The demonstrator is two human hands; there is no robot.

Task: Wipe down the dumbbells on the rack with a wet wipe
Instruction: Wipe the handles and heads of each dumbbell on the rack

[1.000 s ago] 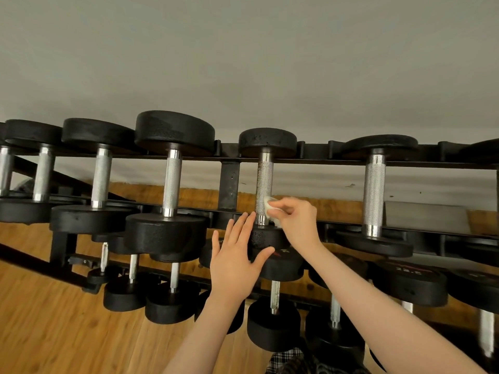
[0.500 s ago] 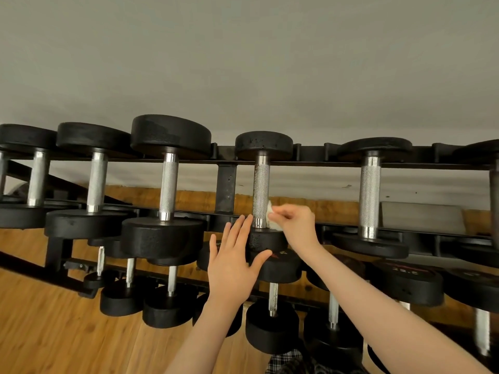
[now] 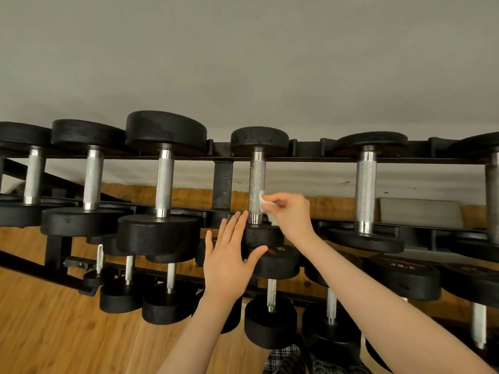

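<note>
A small black dumbbell [image 3: 256, 182] with a knurled silver handle lies across the top tier of the black rack [image 3: 222, 182], in the middle of the view. My right hand [image 3: 290, 211] pinches a white wet wipe [image 3: 262, 202] and holds it against the right side of that handle, near its lower end. My left hand [image 3: 229, 256] lies flat with straight fingers against the dumbbell's near head, fingertips reaching the handle's base.
More black dumbbells fill the top tier on both sides, a large one [image 3: 163, 179] to the left and another [image 3: 366, 190] to the right. Lower tiers hold further dumbbells [image 3: 271, 300]. A grey wall stands behind; wooden floor [image 3: 54, 333] lies below.
My right hand with the wipe has slid a little up the handle. My left hand has stayed on the near head.
</note>
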